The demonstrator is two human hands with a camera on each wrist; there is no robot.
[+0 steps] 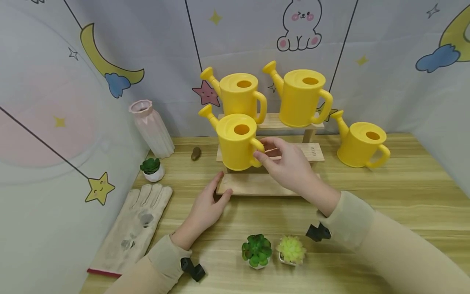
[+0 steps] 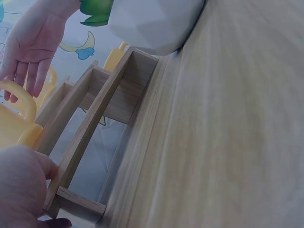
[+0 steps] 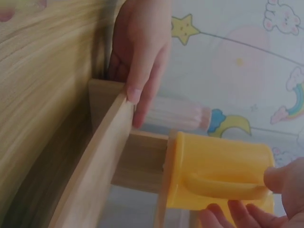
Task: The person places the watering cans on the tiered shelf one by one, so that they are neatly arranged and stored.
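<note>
A three-step wooden stand (image 1: 264,184) is on the table. My left hand (image 1: 207,206) holds the left end of its lowest step, thumb at the front edge and fingers along the side. On the middle step, at the left, stands an upright yellow watering can (image 1: 236,149), spout to the left. My right hand (image 1: 290,165) is at this can's handle (image 3: 228,187), its thumb tip right at the handle and the other fingers loosely extended beside it. Two more yellow watering cans, a left one (image 1: 235,96) and a right one (image 1: 301,100), stand on the top step.
Another yellow watering can (image 1: 360,145) stands on the table right of the stand. At the left are a pink-white vase (image 1: 154,130), a small potted succulent (image 1: 152,169), a brown stone (image 1: 196,153) and work gloves (image 1: 132,228). Two potted succulents, dark green (image 1: 257,251) and light green (image 1: 291,249), sit in front.
</note>
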